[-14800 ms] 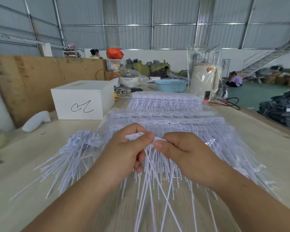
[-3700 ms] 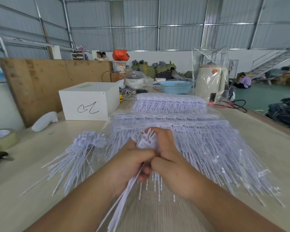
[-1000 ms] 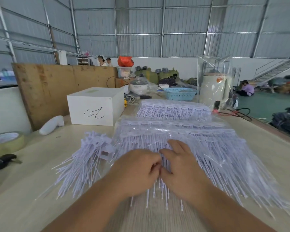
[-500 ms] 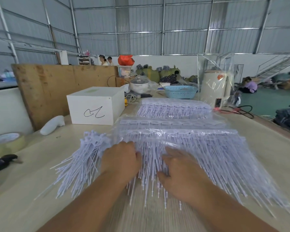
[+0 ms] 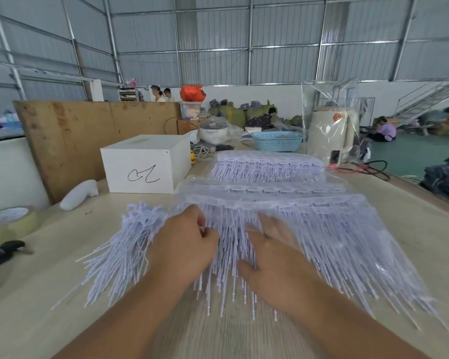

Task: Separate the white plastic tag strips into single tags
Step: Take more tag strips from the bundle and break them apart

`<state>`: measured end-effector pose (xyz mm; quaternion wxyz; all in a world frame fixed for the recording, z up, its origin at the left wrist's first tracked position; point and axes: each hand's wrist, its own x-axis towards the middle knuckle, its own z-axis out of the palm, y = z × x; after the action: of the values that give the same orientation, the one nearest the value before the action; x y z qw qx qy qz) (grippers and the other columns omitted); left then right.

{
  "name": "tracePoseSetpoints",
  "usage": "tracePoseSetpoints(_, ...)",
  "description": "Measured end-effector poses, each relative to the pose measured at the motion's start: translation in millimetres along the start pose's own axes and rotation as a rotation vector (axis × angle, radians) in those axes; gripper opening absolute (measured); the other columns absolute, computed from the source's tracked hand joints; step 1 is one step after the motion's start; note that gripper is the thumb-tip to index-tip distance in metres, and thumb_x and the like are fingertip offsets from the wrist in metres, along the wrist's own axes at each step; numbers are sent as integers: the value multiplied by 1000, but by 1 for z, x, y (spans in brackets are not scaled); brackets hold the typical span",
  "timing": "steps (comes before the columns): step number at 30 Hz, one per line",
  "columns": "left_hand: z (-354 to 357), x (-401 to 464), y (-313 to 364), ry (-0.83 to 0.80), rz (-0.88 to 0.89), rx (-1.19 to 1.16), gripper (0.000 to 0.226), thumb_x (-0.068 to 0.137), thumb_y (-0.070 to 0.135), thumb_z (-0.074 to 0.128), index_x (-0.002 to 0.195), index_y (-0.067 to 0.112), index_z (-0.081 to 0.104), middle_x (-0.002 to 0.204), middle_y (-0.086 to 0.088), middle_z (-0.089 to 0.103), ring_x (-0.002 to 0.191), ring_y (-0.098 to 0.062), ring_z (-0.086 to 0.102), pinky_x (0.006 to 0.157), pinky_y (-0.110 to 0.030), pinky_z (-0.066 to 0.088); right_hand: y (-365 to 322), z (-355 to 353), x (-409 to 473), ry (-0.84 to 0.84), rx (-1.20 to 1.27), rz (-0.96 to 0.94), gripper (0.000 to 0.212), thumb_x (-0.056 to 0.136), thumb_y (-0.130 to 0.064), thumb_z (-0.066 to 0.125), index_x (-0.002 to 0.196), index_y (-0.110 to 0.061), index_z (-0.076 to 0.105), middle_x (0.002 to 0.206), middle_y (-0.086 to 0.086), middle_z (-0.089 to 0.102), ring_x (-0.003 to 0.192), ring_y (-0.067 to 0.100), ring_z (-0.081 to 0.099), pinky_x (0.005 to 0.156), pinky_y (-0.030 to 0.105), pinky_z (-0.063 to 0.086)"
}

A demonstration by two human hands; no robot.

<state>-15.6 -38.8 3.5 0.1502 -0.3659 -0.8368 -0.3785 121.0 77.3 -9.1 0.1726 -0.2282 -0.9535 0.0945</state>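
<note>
A wide stack of white plastic tag strips (image 5: 335,229) lies in clear wrap on the table in front of me, stems pointing toward me. To its left lies a fanned pile of loose single tags (image 5: 119,250). My left hand (image 5: 184,247) sits at the stack's left edge, knuckles up, with fingers and thumb curled into the stems of a strip. Beside it, my right hand (image 5: 272,257) rests flat on the stems with straight, spread fingers. Another stack of strips (image 5: 265,165) lies farther back.
A white box (image 5: 145,164) stands at the back left in front of a plywood board (image 5: 88,130). A white handle-shaped object (image 5: 79,194), a tape roll (image 5: 8,224) and a black tool (image 5: 0,252) lie at the left. A blue basket (image 5: 278,141) and a wrapped appliance (image 5: 329,133) stand behind.
A bundle of separated tags that both hands held is gone from them. The hands parted and moved onto the strip stack; the left hand's fingers have curled into the stems.
</note>
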Motion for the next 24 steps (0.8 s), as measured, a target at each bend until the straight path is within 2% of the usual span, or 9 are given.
tracePoseSetpoints(3, -5, -5, 6, -47, 31, -234, 15, 77, 19, 63, 74, 28, 51, 60, 11, 61, 50, -3, 53, 49, -22, 41, 3, 1, 3, 82, 33, -5, 84, 95, -51, 44, 154, -27, -11, 161, -5, -17, 147, 18, -18, 117, 36, -8)
tracePoseSetpoints(6, -14, -7, 12, -239, 109, -427, 20, 74, 8, 62, 72, 25, 51, 52, 8, 55, 45, -2, 42, 47, -14, 35, 6, 4, 6, 99, 83, -17, 88, 95, -49, 46, 152, -29, -18, 161, -9, -17, 148, 16, -17, 114, 32, -11)
tracePoseSetpoints(10, -21, -13, 20, -533, 252, -488, 17, 65, 13, 55, 70, 28, 48, 54, 10, 43, 51, -8, 36, 50, -18, 31, 13, 1, 12, 140, 193, -14, 89, 90, -45, 55, 155, -30, -4, 163, -12, -4, 149, 14, -6, 122, 34, 0)
tracePoseSetpoints(13, -23, -17, 26, -610, 328, -512, 17, 68, 8, 53, 69, 23, 44, 54, 11, 38, 52, -8, 33, 50, -17, 28, 13, -5, 13, 213, 238, -121, 87, 86, -37, 63, 155, -33, 10, 162, -14, 7, 148, 4, -10, 122, 34, -2)
tracePoseSetpoints(16, -27, -19, 31, -659, 366, -532, 17, 66, 8, 51, 66, 24, 48, 54, 14, 41, 51, -5, 35, 50, -16, 30, 9, -12, 14, 300, 254, -172, 83, 84, -40, 58, 154, -31, 14, 162, -14, 1, 147, 5, -19, 121, 34, -9)
tracePoseSetpoints(19, -31, -19, 34, -650, 360, -622, 23, 67, 5, 51, 65, 27, 55, 58, 13, 48, 53, -6, 38, 51, -17, 32, 5, -20, 12, 357, 198, -161, 65, 85, -41, 50, 146, -23, 40, 156, -2, 32, 149, 21, 13, 122, 46, 7)
tracePoseSetpoints(21, -35, -16, 33, -592, 328, -695, 26, 65, 4, 52, 63, 29, 56, 59, 5, 46, 54, -11, 37, 52, -22, 31, 2, -23, 11, 382, 143, -171, 44, 88, -36, 52, 126, -16, 60, 129, 2, 58, 129, 26, 45, 114, 48, 26)
tracePoseSetpoints(22, -38, -15, 32, -572, 320, -727, 24, 63, 6, 53, 61, 30, 57, 59, 1, 45, 54, -12, 36, 52, -22, 30, 1, -23, 11, 376, 132, -173, 39, 90, -34, 53, 124, -15, 60, 123, 2, 59, 123, 25, 48, 112, 45, 29)
tracePoseSetpoints(24, -43, -14, 32, -559, 316, -796, 15, 58, 15, 56, 59, 30, 58, 59, -3, 44, 55, -13, 35, 52, -22, 30, 2, -20, 9, 353, 119, -172, 46, 95, -30, 55, 139, -17, 48, 137, 2, 48, 133, 24, 36, 116, 35, 21)
